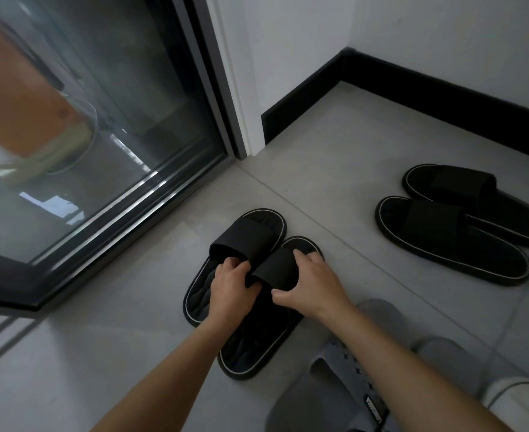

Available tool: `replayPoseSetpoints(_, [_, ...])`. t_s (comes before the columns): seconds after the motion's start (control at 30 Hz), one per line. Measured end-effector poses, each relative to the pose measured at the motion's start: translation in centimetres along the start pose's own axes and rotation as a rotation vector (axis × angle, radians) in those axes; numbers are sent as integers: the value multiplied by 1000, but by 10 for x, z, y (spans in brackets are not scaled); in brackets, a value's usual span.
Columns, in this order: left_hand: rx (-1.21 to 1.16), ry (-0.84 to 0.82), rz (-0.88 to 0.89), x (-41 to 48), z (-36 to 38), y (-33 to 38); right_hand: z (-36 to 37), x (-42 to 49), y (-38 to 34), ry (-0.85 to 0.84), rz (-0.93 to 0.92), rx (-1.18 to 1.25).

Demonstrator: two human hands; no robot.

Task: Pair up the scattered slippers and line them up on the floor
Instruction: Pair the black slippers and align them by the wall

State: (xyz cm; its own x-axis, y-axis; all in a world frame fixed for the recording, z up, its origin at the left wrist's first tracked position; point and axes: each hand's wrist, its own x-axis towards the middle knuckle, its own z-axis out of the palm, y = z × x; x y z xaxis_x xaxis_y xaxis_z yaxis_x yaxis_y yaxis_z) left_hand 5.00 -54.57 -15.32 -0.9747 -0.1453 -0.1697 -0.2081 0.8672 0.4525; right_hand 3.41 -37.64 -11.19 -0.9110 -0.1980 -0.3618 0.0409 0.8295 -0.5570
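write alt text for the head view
The left hand and right hand grip the straps of two black slippers lying side by side on the floor. A second black pair lies to their right, grey slippers nearer.

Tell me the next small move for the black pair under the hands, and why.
Probably push the right slipper forward and a touch rightward with the right hand, while the left hand steadies the left slipper. Its toe sits behind its mate's and the straps seem to overlap, whereas the wall pair lies side by side.
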Motion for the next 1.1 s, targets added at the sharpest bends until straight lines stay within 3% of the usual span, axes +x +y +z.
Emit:
replayPoseSetpoints(0.2, [4, 47, -1, -1, 1, 2, -3, 2, 5, 38, 44, -8])
replayPoseSetpoints(0.7, [27, 43, 43, 4, -4, 10, -18, 12, 3, -141, 32, 30])
replayPoseSetpoints(0.87, [19, 99, 10, 65, -35, 24, -29, 17, 4, -2, 32, 161])
replayPoseSetpoints(1.1, [4, 106, -99, 124, -49, 22, -35, 26, 9, -55, -7, 165])
